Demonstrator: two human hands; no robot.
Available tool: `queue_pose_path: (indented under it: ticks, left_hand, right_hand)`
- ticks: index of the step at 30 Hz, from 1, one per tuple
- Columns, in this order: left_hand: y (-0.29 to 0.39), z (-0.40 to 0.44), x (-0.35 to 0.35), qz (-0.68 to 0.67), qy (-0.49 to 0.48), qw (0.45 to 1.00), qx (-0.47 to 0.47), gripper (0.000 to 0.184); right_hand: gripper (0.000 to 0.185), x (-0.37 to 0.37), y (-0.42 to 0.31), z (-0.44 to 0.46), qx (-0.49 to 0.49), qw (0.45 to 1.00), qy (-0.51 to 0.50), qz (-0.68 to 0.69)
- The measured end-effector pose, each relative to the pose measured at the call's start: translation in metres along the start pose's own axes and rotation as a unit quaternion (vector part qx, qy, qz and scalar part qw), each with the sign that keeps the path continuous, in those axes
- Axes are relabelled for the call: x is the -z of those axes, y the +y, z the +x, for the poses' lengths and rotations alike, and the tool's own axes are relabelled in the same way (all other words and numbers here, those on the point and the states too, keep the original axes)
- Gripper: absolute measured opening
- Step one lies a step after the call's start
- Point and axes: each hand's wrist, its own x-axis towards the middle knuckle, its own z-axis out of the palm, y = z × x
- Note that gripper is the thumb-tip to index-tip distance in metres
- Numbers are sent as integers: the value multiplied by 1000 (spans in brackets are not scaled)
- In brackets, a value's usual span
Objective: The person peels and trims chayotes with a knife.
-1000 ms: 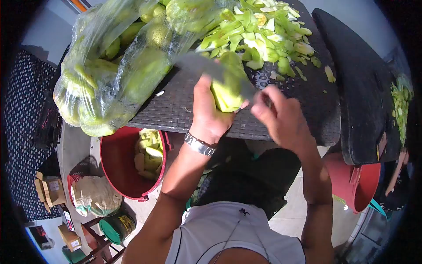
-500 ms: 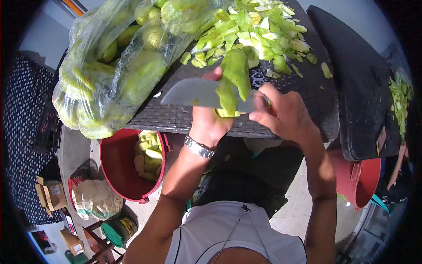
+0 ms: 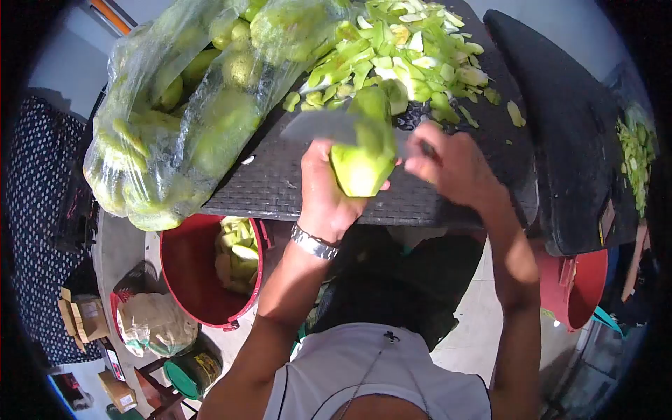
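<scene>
Snugly, green fruit within clamped left fingers, right fingers gripping knife (rather blurred)

In the hands, a green fruit and a knife (blurred)

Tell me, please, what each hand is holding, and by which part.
The left hand cups a green fruit around its near part; the right hand grips a blurred knife by its handle end.

Strong light falls across a dark woven table and a pale tiled floor, a black panel beside the table at right and a bluish-grey wall visible at upper left.
</scene>
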Motion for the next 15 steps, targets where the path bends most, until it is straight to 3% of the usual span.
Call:
queue_pose_path:
  ticks: [5,8,11,15]
  left_hand:
    - [-2,10,6,-48,50,997,32,53]
    - [-4,-1,0,-32,64,997,-11,54]
    - [0,1,3,13,-4,1000,13,53]
    - [1,2,7,-12,8,1000,13,53]
  right_hand:
    - [33,-3,-16,0,42,997,-38,59]
    - [38,-2,-8,6,39,998,-18,38]
    - [37,-4,7,8,32,999,8,17]
    - [37,-4,4,6,67,998,19,12]
